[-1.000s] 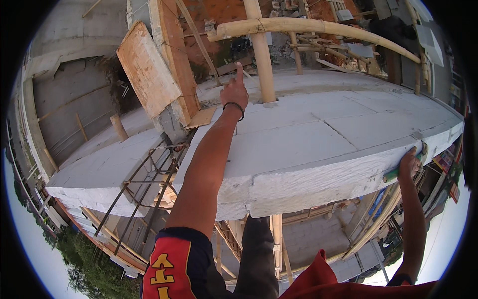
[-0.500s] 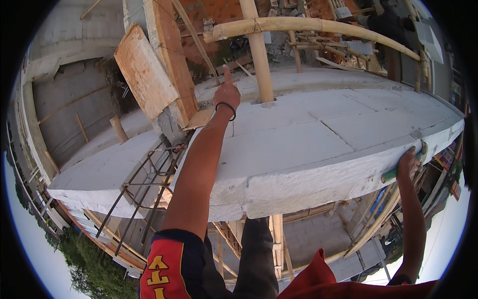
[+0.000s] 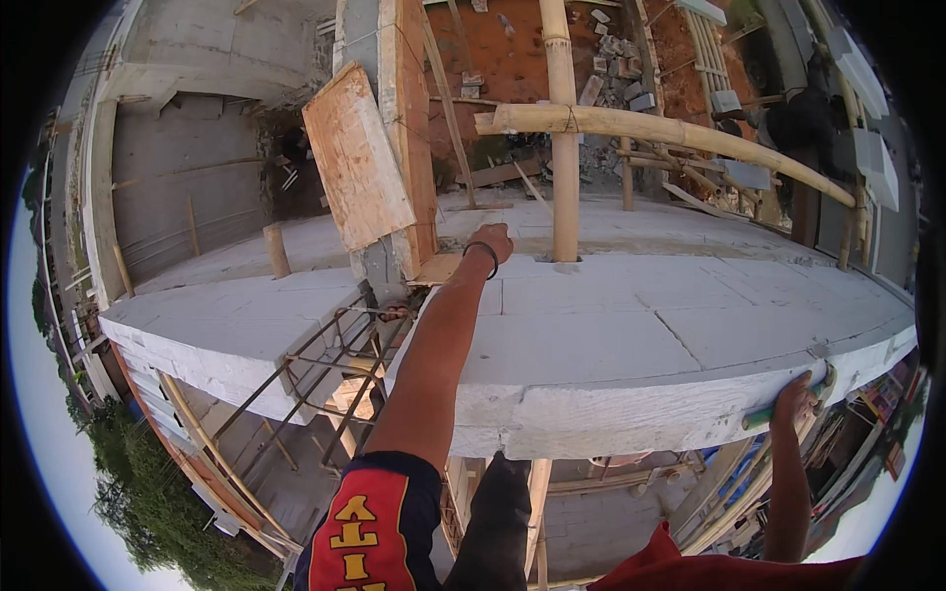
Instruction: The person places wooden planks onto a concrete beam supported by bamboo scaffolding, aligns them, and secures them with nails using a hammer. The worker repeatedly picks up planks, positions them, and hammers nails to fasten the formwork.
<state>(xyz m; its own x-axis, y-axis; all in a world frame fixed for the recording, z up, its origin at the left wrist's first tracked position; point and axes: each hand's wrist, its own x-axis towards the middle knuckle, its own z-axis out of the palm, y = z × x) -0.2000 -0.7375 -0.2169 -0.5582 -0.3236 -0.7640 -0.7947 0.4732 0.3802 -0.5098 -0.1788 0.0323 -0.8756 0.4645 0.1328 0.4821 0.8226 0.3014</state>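
My left arm reaches out over the white block wall (image 3: pixel 581 325). At its end my left hand (image 3: pixel 490 241) is closed in a fist, a dark band round its wrist. It is near the foot of an upright bamboo pole (image 3: pixel 565 187) and the board-lined concrete column (image 3: pixel 409 148); no held thing shows in it. At the right, against the wall's near face, my right hand (image 3: pixel 793 399) is wrapped round a short green rod (image 3: pixel 757 420). The rod's kind is not clear, and the hand covers its middle.
Bare steel bars (image 3: pixel 315 369) stick out through a gap in the wall, left of my forearm. A bamboo rail (image 3: pixel 680 131) crosses beyond it. A loose wooden panel (image 3: pixel 360 158) leans on the column. My dark trouser leg (image 3: pixel 500 502) shows below the wall's near edge.
My left hand's index finger was stretched out and is now curled in. The view has shifted, so the wall sits lower in it. My right hand has kept its grip on the green rod.
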